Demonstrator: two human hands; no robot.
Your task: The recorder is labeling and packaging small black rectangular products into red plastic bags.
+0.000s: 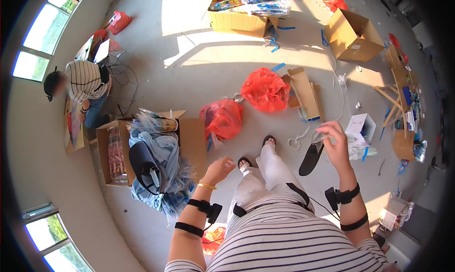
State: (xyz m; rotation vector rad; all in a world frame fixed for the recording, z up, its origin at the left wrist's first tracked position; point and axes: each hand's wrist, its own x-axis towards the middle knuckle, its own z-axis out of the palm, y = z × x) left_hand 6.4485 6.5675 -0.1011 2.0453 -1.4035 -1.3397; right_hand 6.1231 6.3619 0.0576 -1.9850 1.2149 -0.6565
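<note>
My left hand [222, 170] hangs in front of my left thigh, fingers loosely curled, and nothing shows in it. A gold bracelet [207, 186] circles that wrist. Raised at the right, my right hand [335, 141] has bent fingers around a clear loop [318, 137]. Below those fingertips hangs a black, flat, elongated thing [311, 159], rounded at its lower end, which seems joined to the loop; its exact kind I cannot tell. Black straps with small devices sit on both forearms.
Beside my left arm, an open carton [192, 139] holds a denim garment [166, 160] and a dark cap-like item. Red plastic bags [265, 89] lie ahead. More cartons [353, 35] stand farther off. A person [87, 77] crouches by the left wall. Cords lie across the floor.
</note>
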